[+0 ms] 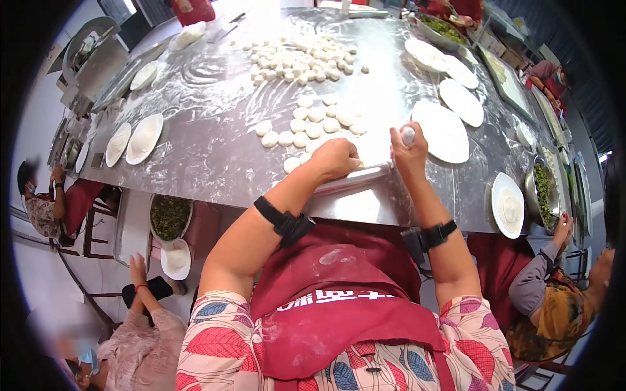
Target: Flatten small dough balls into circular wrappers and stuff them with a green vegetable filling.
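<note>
Rolling pin: one only, pale and slender, lying slantwise just below frame centre on the floured steel table, its far end poking up above the right hand. Gripped near that upper end by the right hand, fingers curled shut round it. Pressed under the left hand, closed down over the middle of the pin; whatever lay beneath the palm hidden from view. Two black wrist straps, one on each forearm.

Flattened dough discs: roughly fifteen, counted loosely, clustered just above the left hand, some touching. Small dough lumps: too many and too small for a firm count, heaped at upper centre. White plates: three large ones counted on the right of the table, the nearest just beside the right hand; one more with wrappers at the right edge; about four at the left side. Green filling bowls: one at lower left off the table, one at the right, one tray at top right.

Other people seated round the edges, hands well apart from the pin. Red apron filling the lower centre.
</note>
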The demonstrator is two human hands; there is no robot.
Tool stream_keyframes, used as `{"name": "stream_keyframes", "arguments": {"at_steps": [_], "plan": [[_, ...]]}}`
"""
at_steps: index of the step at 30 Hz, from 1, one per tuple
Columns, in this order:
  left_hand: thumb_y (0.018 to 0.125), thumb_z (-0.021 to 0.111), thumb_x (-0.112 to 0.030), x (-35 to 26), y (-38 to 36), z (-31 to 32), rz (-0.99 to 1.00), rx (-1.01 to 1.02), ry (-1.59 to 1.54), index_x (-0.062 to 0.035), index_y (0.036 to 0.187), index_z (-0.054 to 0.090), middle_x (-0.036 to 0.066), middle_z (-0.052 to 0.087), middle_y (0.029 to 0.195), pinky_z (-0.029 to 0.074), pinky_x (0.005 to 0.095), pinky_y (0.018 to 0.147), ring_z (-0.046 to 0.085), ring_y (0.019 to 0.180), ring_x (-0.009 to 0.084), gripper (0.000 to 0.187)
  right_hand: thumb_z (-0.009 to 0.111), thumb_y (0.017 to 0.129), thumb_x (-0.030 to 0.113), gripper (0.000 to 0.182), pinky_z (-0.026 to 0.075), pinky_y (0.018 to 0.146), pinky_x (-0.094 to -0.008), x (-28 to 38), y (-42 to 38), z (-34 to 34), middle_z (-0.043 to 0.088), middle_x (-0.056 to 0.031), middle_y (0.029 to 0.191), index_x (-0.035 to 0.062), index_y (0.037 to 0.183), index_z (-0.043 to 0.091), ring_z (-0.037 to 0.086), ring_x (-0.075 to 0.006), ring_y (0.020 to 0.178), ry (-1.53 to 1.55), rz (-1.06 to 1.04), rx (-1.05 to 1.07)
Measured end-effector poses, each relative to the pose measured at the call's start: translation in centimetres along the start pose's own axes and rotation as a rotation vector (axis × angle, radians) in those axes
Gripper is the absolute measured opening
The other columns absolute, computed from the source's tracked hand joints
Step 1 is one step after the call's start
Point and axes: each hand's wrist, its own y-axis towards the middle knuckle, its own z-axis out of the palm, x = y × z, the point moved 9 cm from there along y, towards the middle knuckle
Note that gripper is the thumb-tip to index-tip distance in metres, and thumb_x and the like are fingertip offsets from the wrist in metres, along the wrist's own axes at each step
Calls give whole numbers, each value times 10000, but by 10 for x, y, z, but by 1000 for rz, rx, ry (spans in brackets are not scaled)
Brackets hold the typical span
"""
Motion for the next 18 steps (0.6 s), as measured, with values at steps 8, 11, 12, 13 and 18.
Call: {"name": "stream_keyframes", "arguments": {"at_steps": [8, 11, 12, 13, 18], "plan": [[729, 622, -25, 3, -21, 1, 23, 4, -121, 28, 859, 649, 122, 660, 738, 502, 331, 662, 640, 727, 194, 143, 658, 821, 11, 177, 409, 432, -239, 23, -44, -33, 528, -20, 589, 49, 826, 485, 539, -84, 500, 98, 92, -44], [759, 611, -97, -3, -14, -6, 7, -64, -2, 24, 867, 663, 168, 666, 775, 499, 349, 706, 648, 754, 264, 171, 687, 813, 42, 181, 423, 476, -266, 7, -4, -1, 554, -56, 600, 41, 852, 511, 533, -105, 518, 25, 3, -31], [764, 608, -114, -2, -10, -9, 4, -104, 46, 23, 869, 666, 178, 666, 784, 497, 354, 714, 647, 759, 282, 182, 683, 814, 39, 174, 422, 477, -268, 9, 2, 6, 554, -65, 600, 41, 860, 515, 529, -107, 518, 14, 0, 0], [771, 611, -159, -1, -5, -7, 3, -73, -6, 17, 878, 674, 197, 663, 801, 491, 369, 727, 640, 776, 323, 216, 682, 814, 40, 174, 422, 478, -268, 10, 1, 2, 551, -61, 599, 40, 860, 514, 528, -105, 521, 2, 8, -13], [751, 621, -123, 7, -3, 2, 65, 1, -77, 22, 872, 658, 174, 662, 781, 484, 370, 676, 636, 724, 275, 192, 646, 824, 4, 158, 398, 434, -246, 22, -57, -40, 534, -26, 599, 38, 848, 494, 512, -84, 491, 101, 129, -35]]}}
